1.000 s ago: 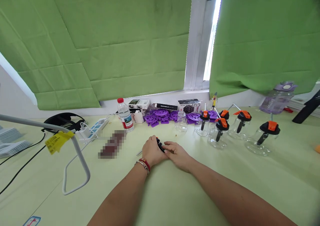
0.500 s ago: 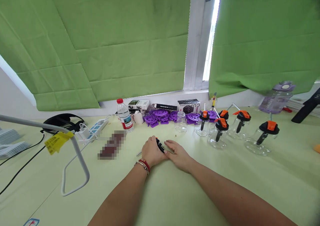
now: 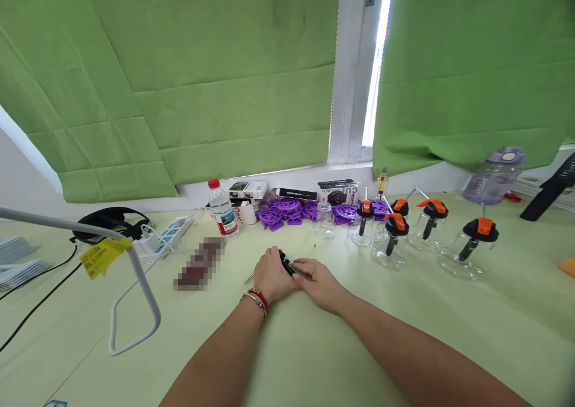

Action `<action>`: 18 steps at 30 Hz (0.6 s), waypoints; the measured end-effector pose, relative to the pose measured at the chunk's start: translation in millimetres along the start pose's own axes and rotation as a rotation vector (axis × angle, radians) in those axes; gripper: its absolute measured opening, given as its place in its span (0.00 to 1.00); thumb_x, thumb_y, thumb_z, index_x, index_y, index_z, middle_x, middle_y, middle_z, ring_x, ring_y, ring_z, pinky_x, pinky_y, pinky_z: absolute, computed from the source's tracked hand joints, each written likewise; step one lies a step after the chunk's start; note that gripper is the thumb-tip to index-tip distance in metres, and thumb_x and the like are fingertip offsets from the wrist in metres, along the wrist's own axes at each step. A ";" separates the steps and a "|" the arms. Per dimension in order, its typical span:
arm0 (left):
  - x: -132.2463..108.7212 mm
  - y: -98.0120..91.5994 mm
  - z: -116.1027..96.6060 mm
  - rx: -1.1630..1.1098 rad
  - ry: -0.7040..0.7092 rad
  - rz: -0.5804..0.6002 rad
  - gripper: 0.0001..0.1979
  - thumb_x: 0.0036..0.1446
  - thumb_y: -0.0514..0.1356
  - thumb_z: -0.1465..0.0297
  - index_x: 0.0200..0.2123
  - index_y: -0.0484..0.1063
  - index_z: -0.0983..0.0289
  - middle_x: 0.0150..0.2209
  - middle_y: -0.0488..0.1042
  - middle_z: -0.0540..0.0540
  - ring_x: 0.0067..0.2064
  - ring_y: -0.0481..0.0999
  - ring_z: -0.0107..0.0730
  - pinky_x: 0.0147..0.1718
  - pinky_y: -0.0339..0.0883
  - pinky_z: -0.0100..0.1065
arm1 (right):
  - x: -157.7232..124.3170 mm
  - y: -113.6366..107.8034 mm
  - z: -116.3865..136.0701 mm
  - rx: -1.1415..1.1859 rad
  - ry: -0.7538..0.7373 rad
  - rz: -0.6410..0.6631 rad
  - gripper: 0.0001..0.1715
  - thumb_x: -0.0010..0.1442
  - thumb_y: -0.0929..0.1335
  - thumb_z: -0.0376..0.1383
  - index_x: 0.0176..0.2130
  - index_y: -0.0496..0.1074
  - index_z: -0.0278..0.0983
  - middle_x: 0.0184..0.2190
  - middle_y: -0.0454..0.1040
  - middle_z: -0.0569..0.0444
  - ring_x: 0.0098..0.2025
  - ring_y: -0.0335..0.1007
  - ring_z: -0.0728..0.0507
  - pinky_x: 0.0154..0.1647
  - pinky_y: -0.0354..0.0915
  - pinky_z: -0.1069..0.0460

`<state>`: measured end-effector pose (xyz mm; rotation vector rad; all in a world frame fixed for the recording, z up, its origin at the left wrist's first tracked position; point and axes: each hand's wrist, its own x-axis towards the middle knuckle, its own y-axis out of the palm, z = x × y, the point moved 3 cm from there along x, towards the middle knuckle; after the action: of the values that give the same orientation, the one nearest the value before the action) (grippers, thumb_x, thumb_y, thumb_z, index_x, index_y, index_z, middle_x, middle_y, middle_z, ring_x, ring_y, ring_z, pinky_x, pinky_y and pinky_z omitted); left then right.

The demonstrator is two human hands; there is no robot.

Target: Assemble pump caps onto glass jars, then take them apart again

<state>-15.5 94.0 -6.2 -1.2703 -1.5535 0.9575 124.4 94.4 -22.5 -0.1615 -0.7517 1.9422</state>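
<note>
My left hand (image 3: 271, 274) rests on the pale green table (image 3: 404, 335), fingers curled round a small black part with an orange tip (image 3: 286, 262). A thin metal rod (image 3: 248, 279) sticks out to the left under that hand. My right hand (image 3: 321, 281) lies just to the right, its fingertips pinched on the same black part. Both forearms reach in from the bottom edge. A red and silver bracelet sits on my left wrist.
Behind the hands stand several clear glass jars with black and orange pump tops (image 3: 390, 239), one bare jar (image 3: 324, 221), a pile of purple plastic discs (image 3: 287, 209), a water bottle (image 3: 221, 210), small boxes and a purple jug (image 3: 494, 176). At left are a power strip (image 3: 164, 236), cables and a white bent tube (image 3: 135, 287).
Both hands stay on the small black part with only slight finger shifts. The view has drifted a little, nothing else has moved.
</note>
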 end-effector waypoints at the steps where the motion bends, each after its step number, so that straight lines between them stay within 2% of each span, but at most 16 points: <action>1: 0.0 -0.1 0.0 0.003 -0.001 0.003 0.28 0.36 0.64 0.56 0.40 0.59 0.61 0.43 0.69 0.58 0.43 0.72 0.43 0.38 0.62 0.36 | -0.1 0.0 0.1 -0.002 -0.002 -0.006 0.22 0.58 0.62 0.39 0.50 0.72 0.37 0.53 0.68 0.48 0.56 0.59 0.39 0.59 0.55 0.45; 14: 2.6 7.0 5.8 -0.003 0.029 -0.044 0.28 0.36 0.64 0.57 0.39 0.59 0.61 0.41 0.69 0.58 0.41 0.72 0.43 0.35 0.62 0.36 | -0.1 1.9 -4.9 -0.032 0.054 -0.023 0.25 0.58 0.63 0.40 0.53 0.69 0.34 0.56 0.64 0.44 0.59 0.56 0.39 0.60 0.53 0.45; 18: 2.1 6.0 5.2 -0.012 0.024 -0.036 0.27 0.36 0.64 0.59 0.40 0.59 0.61 0.42 0.70 0.59 0.42 0.73 0.43 0.36 0.62 0.36 | 0.5 4.2 -5.6 -0.029 0.018 0.003 0.23 0.58 0.62 0.40 0.52 0.70 0.39 0.56 0.65 0.48 0.59 0.56 0.40 0.60 0.53 0.45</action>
<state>-18.8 97.0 -13.1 -1.2542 -1.5608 0.9085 123.3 96.1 -29.3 -0.1974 -0.7682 1.9305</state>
